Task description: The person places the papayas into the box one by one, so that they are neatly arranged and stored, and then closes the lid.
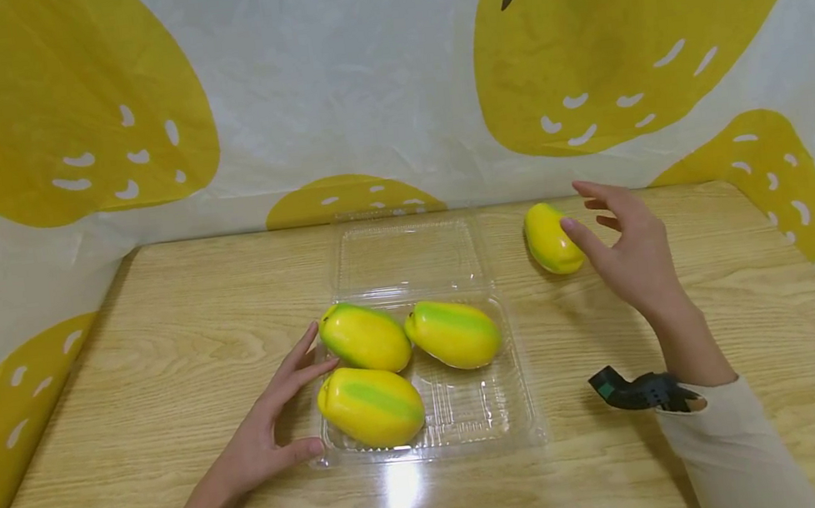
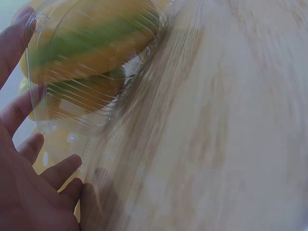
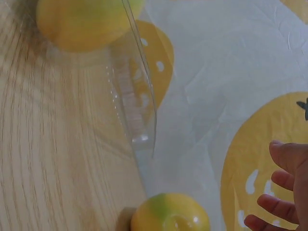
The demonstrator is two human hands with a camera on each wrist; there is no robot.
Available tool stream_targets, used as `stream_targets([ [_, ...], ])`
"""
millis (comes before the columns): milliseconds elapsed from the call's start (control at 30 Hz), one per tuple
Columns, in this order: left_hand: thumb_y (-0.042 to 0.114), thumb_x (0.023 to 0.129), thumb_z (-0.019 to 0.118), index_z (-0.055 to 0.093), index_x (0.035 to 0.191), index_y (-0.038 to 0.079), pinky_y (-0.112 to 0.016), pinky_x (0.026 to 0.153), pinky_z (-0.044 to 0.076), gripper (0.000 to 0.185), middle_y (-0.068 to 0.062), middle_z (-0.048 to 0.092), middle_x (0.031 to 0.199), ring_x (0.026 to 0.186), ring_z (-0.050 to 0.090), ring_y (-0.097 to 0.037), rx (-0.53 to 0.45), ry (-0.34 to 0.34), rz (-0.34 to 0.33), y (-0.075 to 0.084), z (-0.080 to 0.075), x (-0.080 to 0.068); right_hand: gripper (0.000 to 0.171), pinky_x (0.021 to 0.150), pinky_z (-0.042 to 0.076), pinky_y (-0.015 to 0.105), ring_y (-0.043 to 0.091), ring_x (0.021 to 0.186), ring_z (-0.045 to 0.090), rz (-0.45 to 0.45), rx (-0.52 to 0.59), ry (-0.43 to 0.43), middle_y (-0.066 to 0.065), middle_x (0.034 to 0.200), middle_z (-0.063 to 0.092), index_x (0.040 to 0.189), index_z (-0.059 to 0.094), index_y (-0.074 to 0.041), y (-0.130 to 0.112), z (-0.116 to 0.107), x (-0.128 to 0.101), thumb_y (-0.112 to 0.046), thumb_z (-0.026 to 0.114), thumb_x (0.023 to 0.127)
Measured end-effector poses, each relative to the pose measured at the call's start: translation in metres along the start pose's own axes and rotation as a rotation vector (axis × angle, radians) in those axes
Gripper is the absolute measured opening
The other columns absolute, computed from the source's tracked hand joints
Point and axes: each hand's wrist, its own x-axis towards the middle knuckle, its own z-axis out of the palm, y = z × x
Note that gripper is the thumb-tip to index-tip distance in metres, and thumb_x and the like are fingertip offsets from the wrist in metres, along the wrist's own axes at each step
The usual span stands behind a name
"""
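A clear plastic clamshell box (image 1: 471,414) lies with its lid (image 1: 408,258) folded back. Three yellow fruits with green streaks, shaped like small papayas or mangoes, sit in its base: one back left (image 1: 366,338), one back right (image 1: 454,334), one front left (image 1: 370,406). My left hand (image 1: 262,438) rests at the box's left side, fingers spread, thumb by the front corner; the left wrist view shows its fingertips (image 2: 33,103) against the clear wall. A fourth such fruit (image 1: 549,239) lies on the table right of the lid. Beside it my right hand (image 1: 630,254) hovers, fingers loosely bent, holding nothing.
The wood-grain table (image 1: 195,312) meets a white cloth (image 1: 341,69) with large yellow fruit prints, which hangs behind it and along the sides. Dark camera straps (image 1: 645,391) sit on both wrists.
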Motion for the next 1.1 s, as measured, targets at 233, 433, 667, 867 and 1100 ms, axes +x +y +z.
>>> stream_targets([
  [233,0.026,0.077,0.068,0.042,0.128,-0.002,-0.072,0.087,0.010,0.064,-0.026,0.006,0.144,0.126,0.013,-0.048,-0.006,0.000,0.003,0.000,0.000,0.000,0.047,0.084,0.040,0.046,0.030,0.106,0.046,0.093,0.009,-0.018,0.008,0.123,0.048,0.129,0.048,-0.011,0.018,0.004,-0.003,-0.024,0.060,0.085],
  [433,0.029,0.078,0.067,0.042,0.128,-0.002,-0.071,0.087,0.010,0.064,-0.025,0.006,0.144,0.127,0.016,-0.046,0.000,0.000,-0.012,0.003,0.000,0.000,0.057,0.085,0.038,0.052,0.037,0.109,0.041,0.193,0.013,-0.072,0.014,0.129,0.038,0.133,0.040,-0.010,0.031,0.015,-0.007,-0.034,0.058,0.085],
  [667,0.028,0.078,0.067,0.042,0.127,-0.003,-0.071,0.088,0.010,0.063,-0.025,0.006,0.144,0.127,0.015,-0.046,0.001,0.000,-0.008,0.002,0.000,0.000,0.067,0.085,0.038,0.050,0.038,0.109,0.039,0.247,0.000,-0.103,0.018,0.133,0.031,0.138,0.031,-0.012,0.041,0.027,-0.009,-0.040,0.058,0.084],
  [867,0.031,0.079,0.066,0.042,0.128,-0.002,-0.070,0.089,0.009,0.064,-0.025,0.007,0.144,0.129,0.009,-0.044,0.014,0.001,-0.009,0.002,0.001,-0.001,0.075,0.083,0.037,0.049,0.037,0.108,0.038,0.263,-0.036,-0.118,0.020,0.131,0.032,0.142,0.023,-0.015,0.047,0.036,-0.011,-0.046,0.057,0.082],
  [1100,0.028,0.077,0.067,0.042,0.129,-0.002,-0.069,0.090,0.009,0.065,-0.025,0.006,0.144,0.129,0.009,-0.044,0.017,-0.002,0.000,0.000,0.002,-0.002,0.077,0.084,0.031,0.051,0.034,0.108,0.035,0.209,-0.045,-0.111,0.021,0.130,0.032,0.143,0.018,-0.016,0.049,0.039,-0.013,-0.041,0.058,0.083],
])
